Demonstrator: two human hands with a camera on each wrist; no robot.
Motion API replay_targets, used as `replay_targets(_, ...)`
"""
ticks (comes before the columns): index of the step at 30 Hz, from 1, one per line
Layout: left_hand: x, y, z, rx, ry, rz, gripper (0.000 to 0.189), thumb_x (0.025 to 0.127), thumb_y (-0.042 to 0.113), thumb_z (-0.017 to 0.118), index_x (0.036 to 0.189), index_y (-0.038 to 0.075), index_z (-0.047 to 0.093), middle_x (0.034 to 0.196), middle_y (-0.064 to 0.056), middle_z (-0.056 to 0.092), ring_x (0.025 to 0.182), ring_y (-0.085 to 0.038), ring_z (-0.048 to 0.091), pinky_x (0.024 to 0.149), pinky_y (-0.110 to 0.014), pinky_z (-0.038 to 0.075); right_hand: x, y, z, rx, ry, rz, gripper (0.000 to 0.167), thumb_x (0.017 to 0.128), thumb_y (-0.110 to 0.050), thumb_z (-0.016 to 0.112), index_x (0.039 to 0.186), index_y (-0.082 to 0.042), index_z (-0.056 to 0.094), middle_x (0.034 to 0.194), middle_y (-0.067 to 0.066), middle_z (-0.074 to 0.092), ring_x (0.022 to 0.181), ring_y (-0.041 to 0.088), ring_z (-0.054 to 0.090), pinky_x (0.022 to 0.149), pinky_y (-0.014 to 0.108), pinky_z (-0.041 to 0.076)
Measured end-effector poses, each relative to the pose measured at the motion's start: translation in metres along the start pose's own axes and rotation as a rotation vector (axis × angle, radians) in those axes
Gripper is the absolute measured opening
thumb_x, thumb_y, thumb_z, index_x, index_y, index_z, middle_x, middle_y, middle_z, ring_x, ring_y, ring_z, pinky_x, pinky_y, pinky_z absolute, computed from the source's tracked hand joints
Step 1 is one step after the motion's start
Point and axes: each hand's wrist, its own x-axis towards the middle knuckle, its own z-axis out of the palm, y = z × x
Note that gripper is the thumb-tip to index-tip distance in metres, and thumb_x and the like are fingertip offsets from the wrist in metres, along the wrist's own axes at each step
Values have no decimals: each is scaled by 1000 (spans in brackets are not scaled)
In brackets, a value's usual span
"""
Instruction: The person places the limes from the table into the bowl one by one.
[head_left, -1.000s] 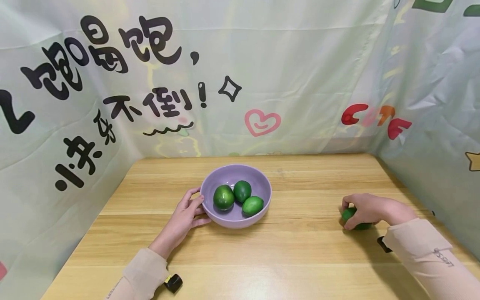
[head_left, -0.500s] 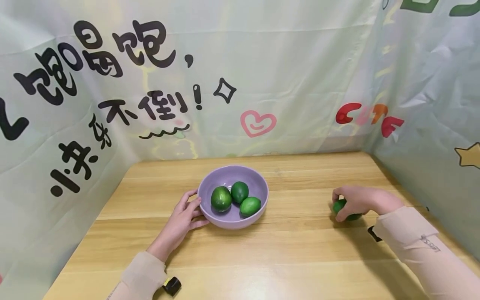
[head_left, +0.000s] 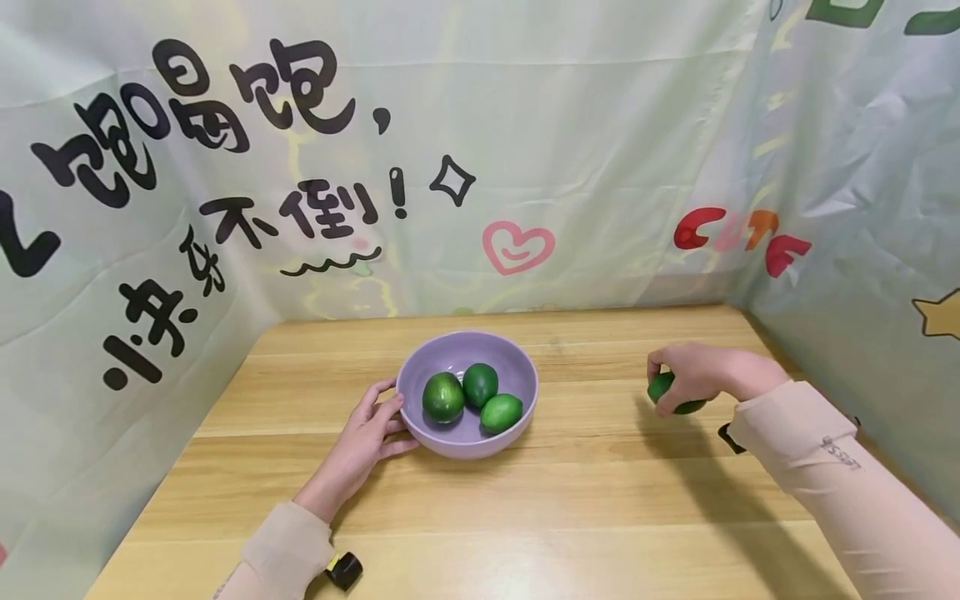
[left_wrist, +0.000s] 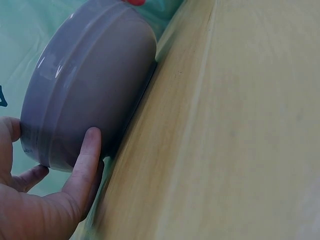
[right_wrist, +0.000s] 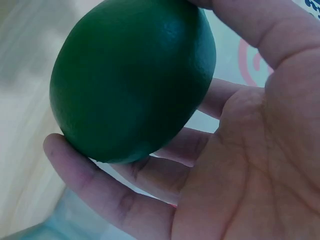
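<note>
A purple bowl (head_left: 468, 446) stands on the wooden table with a few limes in it: a large dark lime (head_left: 443, 397), a round lime (head_left: 480, 384) and a brighter lime (head_left: 501, 413). My left hand (head_left: 366, 437) holds the bowl's left side, one fingertip at the rim and the others against the outer wall; the left wrist view shows the bowl (left_wrist: 100, 80) from outside. Over to the right, my right hand (head_left: 697, 371) grips another lime (head_left: 678, 402) between thumb and fingers, above the table. That lime (right_wrist: 132, 82) fills much of the right wrist view.
The wooden table (head_left: 570, 500) runs back to a printed cloth backdrop (head_left: 600, 150), which also closes off the left and right sides. A black wrist device (head_left: 346, 572) sits under the left cuff. Bare wood lies between the bowl and the right hand.
My right hand has lifted the lime off the table and brought it leftward and farther back. The left hand and the bowl stay in place; the view has shifted slightly.
</note>
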Motion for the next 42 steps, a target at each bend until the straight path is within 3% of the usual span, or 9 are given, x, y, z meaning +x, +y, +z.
replay_targets(19, 0, 0, -2, -5, 5, 6, 46, 117, 30, 46, 162, 24, 39, 146, -25, 52, 116, -27, 73, 99, -44, 67, 14, -46, -29, -44, 6, -47, 33, 87, -25, 86, 103, -8, 63, 94, 4, 61, 81, 18, 55, 70, 28, 47)
replay_targets(28, 1, 0, -2, -5, -7, 12, 46, 117, 31, 46, 161, 24, 39, 145, -25, 51, 116, -28, 73, 99, -45, 67, 21, -63, -38, -98, 32, -41, 35, 86, -30, 86, 106, -12, 63, 96, 5, 63, 80, 18, 56, 69, 28, 47)
replay_targets(42, 2, -1, -1, -6, 1, 19, 44, 117, 32, 47, 160, 24, 41, 143, -25, 53, 113, -28, 74, 97, -44, 67, 29, -90, -47, -90, 48, -82, 39, 89, -31, 87, 110, -9, 64, 95, 6, 62, 79, 19, 55, 67, 28, 47)
